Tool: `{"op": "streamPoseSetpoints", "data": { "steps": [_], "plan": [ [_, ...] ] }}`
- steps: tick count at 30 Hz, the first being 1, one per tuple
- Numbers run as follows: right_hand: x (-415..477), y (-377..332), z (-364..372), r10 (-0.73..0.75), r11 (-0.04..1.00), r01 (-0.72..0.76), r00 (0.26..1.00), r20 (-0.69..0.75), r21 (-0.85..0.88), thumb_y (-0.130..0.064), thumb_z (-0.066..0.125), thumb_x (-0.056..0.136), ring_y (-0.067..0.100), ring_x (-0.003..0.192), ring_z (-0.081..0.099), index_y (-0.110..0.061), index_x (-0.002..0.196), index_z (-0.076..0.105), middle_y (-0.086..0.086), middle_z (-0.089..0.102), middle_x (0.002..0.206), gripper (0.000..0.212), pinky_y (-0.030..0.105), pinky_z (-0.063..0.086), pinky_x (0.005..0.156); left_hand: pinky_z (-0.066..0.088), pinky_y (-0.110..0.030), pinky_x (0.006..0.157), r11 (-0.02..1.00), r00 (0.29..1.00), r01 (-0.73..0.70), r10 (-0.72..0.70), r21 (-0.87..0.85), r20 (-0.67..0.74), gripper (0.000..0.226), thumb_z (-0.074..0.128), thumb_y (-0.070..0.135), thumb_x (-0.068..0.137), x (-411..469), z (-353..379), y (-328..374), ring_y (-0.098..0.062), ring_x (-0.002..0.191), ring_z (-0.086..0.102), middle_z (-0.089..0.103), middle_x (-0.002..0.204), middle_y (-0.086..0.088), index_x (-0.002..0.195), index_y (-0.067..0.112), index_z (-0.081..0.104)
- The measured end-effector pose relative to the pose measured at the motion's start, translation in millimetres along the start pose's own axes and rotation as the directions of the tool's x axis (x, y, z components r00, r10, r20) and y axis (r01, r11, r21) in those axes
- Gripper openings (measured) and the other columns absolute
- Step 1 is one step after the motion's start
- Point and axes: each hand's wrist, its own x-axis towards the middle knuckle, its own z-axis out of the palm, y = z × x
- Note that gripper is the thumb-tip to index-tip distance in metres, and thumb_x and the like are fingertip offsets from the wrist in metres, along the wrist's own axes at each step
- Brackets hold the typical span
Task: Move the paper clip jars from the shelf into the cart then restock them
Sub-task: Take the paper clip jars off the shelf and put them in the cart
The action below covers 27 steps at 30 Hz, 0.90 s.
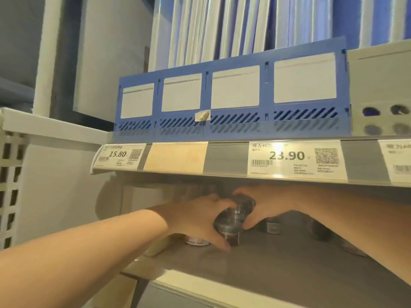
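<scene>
Grey shelf (289, 263) lies in shadow under a price rail (222, 161). On it, centre, the left hand (198, 218) curls round the near jar (229, 230), fingers running down its left side. Just behind, the right hand (264, 210) wraps a second jar (244, 204); I cannot tell whether that one is stacked or only farther back. Another jar (273, 226) stands right. The two held jars seem to touch, so drawing one out could tip the other, and knuckles may catch the rail.
</scene>
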Motion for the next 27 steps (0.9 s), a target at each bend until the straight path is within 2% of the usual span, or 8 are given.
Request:
{"op": "streamPoseSetpoints", "data": {
  "steps": [3,6,12,15,20,22,24,27],
  "plan": [
    [16,9,5,0.031,0.998,-0.033,0.998,0.046,0.044,-0.039,0.080,0.068,0.010,0.116,0.046,-0.029,0.137,0.034,-0.011,0.045,0.130,0.083,0.021,0.039,0.094,0.030,-0.024,0.096,0.999,0.999,0.026,-0.025,-0.036,0.032,0.087,0.068,0.061,0.070,15,16,-3,-0.014,0.126,0.034,0.035,0.135,0.006,0.140,0.037,0.024],
    [32,22,11,0.075,0.984,-0.093,0.990,0.121,0.154,-0.053,0.082,0.050,0.011,0.120,0.046,-0.038,0.137,0.030,-0.012,0.044,0.136,0.103,0.032,0.044,0.100,0.032,-0.035,0.106,0.999,0.997,0.054,-0.054,0.007,0.046,0.085,0.058,0.073,0.069,26,31,-9,-0.019,0.129,0.032,0.036,0.137,0.003,0.138,0.036,0.027],
    [40,28,16,0.125,0.922,-0.182,0.975,0.182,0.343,-0.018,0.073,0.078,0.012,0.122,0.043,-0.040,0.145,0.020,-0.007,0.035,0.144,0.089,0.021,0.047,0.084,0.036,-0.030,0.098,0.998,0.998,0.065,-0.066,-0.021,-0.020,0.069,0.061,0.068,0.071,32,36,-19,-0.017,0.117,0.039,0.047,0.123,0.001,0.125,0.026,0.048],
    [42,25,15,0.145,0.891,-0.196,0.978,0.151,0.409,-0.023,0.066,0.081,0.018,0.121,0.048,-0.041,0.137,0.033,0.003,0.045,0.137,0.067,0.024,0.049,0.086,0.039,-0.030,0.091,0.995,0.997,0.060,-0.065,-0.081,-0.050,0.061,0.064,0.069,0.067,30,36,-17,-0.014,0.107,0.039,0.049,0.109,0.007,0.108,0.027,0.051],
    [44,17,22,0.163,0.880,-0.149,0.987,0.008,0.452,-0.042,0.068,0.081,0.006,0.096,0.050,-0.033,0.118,0.045,-0.013,0.046,0.104,0.045,0.019,0.049,0.067,0.041,-0.027,0.074,0.984,0.997,0.039,-0.049,-0.174,-0.053,0.055,0.069,0.065,0.065,19,31,-7,-0.010,0.093,0.049,0.052,0.095,0.013,0.097,0.027,0.045],
    [43,14,24,0.177,0.883,-0.147,0.984,-0.026,0.445,-0.040,0.071,0.078,0.004,0.093,0.050,-0.030,0.121,0.044,-0.010,0.045,0.108,0.051,0.017,0.048,0.062,0.040,-0.026,0.072,0.980,0.998,0.021,-0.031,-0.198,-0.045,0.053,0.069,0.063,0.066,16,29,-5,-0.009,0.091,0.051,0.053,0.095,0.015,0.098,0.030,0.043],
    [39,13,21,0.175,0.894,-0.143,0.984,-0.036,0.425,-0.038,0.074,0.075,0.010,0.103,0.049,-0.026,0.134,0.039,-0.006,0.041,0.119,0.069,0.016,0.048,0.061,0.041,-0.025,0.077,0.978,1.000,0.009,-0.013,-0.209,-0.020,0.053,0.069,0.063,0.067,13,27,-4,-0.009,0.094,0.051,0.053,0.100,0.015,0.103,0.034,0.042],
    [27,12,16,0.165,0.907,-0.138,0.986,-0.035,0.397,-0.035,0.075,0.074,0.012,0.111,0.049,-0.023,0.142,0.033,-0.003,0.040,0.132,0.081,0.016,0.050,0.068,0.044,-0.030,0.089,0.971,0.999,-0.001,0.008,-0.240,0.031,0.054,0.068,0.066,0.066,9,24,-3,-0.011,0.101,0.052,0.055,0.110,0.013,0.106,0.041,0.041]
  ]
}}
